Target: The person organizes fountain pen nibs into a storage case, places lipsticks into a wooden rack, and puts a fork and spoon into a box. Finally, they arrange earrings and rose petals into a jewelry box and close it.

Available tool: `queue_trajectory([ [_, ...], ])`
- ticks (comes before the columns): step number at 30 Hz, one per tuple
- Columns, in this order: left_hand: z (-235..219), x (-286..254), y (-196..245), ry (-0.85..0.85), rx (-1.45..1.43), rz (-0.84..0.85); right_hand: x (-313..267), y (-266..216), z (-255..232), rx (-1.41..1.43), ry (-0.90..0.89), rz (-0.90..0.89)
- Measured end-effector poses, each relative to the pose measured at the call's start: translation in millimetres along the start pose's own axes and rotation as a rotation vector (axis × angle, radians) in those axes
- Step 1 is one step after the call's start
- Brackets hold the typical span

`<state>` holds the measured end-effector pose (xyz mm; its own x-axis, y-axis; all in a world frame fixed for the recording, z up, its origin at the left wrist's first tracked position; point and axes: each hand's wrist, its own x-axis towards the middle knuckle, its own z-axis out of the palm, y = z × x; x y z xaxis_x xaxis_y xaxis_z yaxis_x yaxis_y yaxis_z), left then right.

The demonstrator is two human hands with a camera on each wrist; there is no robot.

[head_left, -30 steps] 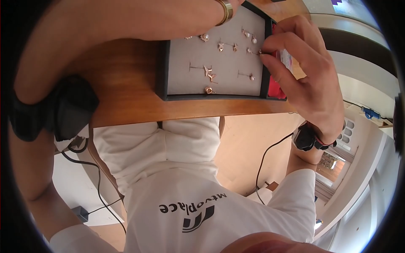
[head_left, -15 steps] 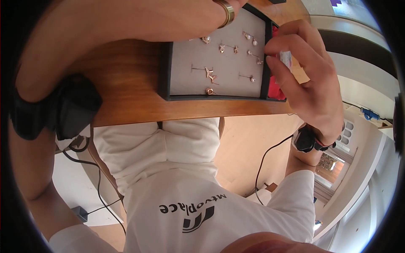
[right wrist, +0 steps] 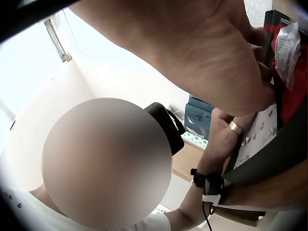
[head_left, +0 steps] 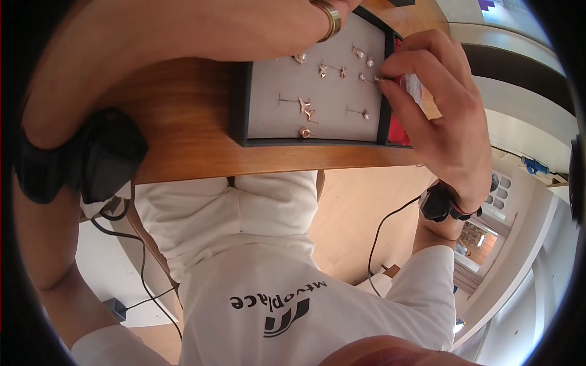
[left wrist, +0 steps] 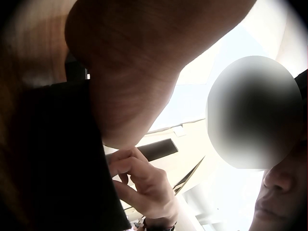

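A shallow black box with a grey lining holds several small earrings, some with pearls. The right hand reaches over the box's right side, thumb and index finger pinching the end of a small earring at the lining's edge. Across the upper left of the box lies the left hand, a gold ring on one finger; its fingertips are cut off at the top of the head view. In the right wrist view the left hand is against the box's far side, its fingers mostly hidden.
Red cloth and a clear packet with a white label lie beside the grey lining. The wooden table's front edge runs below the box. A blue bag shows behind the left hand.
The right hand's fingertips drew back from the earring, then came to it again. The box has shifted very slightly to the right, and the left hand has barely moved.
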<state>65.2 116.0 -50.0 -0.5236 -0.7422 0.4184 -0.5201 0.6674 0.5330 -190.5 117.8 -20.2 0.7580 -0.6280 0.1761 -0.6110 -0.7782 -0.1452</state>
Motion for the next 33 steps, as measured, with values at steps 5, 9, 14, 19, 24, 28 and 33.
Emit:
queue_trajectory([
  [5, -1, 1, 0, -0.018, -0.015, 0.002, -3, -1, -2, 0.007, -0.029, 0.057],
  [9, -3, 8, -9, -0.072, -0.099, -0.022, 8, -16, -3, -0.09, -0.067, 0.085],
  [14, 1, 0, -7, -0.052, -0.059, 0.028, 3, 2, -2, 0.107, -0.047, -0.101],
  [19, -3, 1, 3, -0.032, -0.018, 0.0, 8, -15, -9, 0.082, -0.124, 0.053],
  [24, -2, 1, 3, -0.033, -0.013, 0.0, 27, -37, -28, -0.015, -0.304, 0.346],
  [28, 1, 1, 4, -0.015, -0.014, -0.016, 10, -19, -14, -0.066, -0.238, 0.169],
  [33, -1, 1, 2, -0.044, -0.012, -0.008, -5, 0, 3, 0.15, -0.052, 0.065],
])
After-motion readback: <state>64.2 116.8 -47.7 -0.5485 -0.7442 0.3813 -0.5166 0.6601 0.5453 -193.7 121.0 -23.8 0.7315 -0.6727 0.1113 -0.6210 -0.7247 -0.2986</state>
